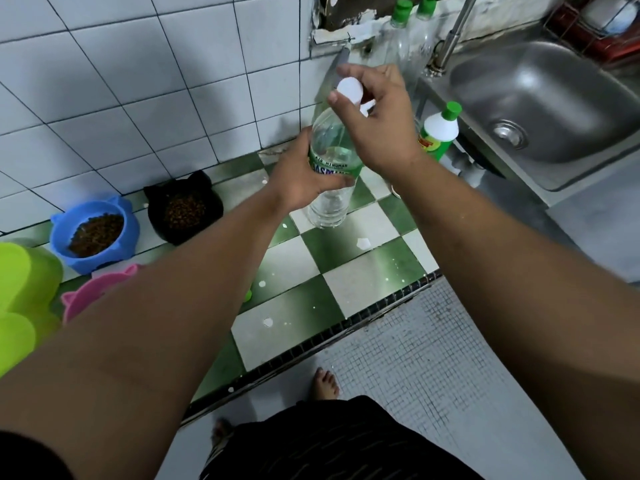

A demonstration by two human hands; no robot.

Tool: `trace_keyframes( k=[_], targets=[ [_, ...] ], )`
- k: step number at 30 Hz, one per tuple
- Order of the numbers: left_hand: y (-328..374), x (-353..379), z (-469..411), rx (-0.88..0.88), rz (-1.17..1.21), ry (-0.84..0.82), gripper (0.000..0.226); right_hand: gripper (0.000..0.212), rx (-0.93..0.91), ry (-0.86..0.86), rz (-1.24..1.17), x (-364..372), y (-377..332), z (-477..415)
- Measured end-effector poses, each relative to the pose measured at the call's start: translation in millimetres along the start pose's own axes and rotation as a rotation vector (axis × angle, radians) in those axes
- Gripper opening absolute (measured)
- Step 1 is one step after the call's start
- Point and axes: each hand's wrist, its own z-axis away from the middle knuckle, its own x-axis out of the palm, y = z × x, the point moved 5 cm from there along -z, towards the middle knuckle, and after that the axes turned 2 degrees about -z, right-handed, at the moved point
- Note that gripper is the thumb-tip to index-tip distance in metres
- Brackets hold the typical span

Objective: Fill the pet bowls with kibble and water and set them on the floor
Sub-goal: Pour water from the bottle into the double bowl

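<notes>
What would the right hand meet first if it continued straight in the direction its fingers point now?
Probably the white-tiled wall. The right hand, holding the white cap above the bottle, points up-left in the picture, and nothing else shows in that line, though depth is unclear.

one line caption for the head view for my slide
Left hand steadies water bottle, right hand at its white cap.

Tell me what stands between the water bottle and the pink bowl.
The person's own left forearm crosses that stretch of green-and-white checkered counter and hides most of the pink cat-eared bowl. The clear plastic water bottle is in the left hand; the right hand pinches its white cap.
</notes>
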Motion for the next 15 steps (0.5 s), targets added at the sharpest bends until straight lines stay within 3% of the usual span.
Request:
trace_keyframes(
  k=[5, 11, 15],
  targets=[
    [-0.1, 0.5, -1.7, 0.001, 0.006, -0.002, 0.093, 0.034, -0.068, 0.168, 0.001, -14.9, 6.2, 5.1],
    [-5.3, 1.8, -0.8, 0.016, 0.016, 0.009, 0.094, 0.028, -0.004, 0.338, 0.018, -23.7, 46.8, 37.1],
    [-6.2, 1.5, 0.8, 0.028, 0.014, 0.016, 0.096, 0.025, 0.126, 0.258, 0.114, -11.9, 92.3, 77.5]
  ],
)
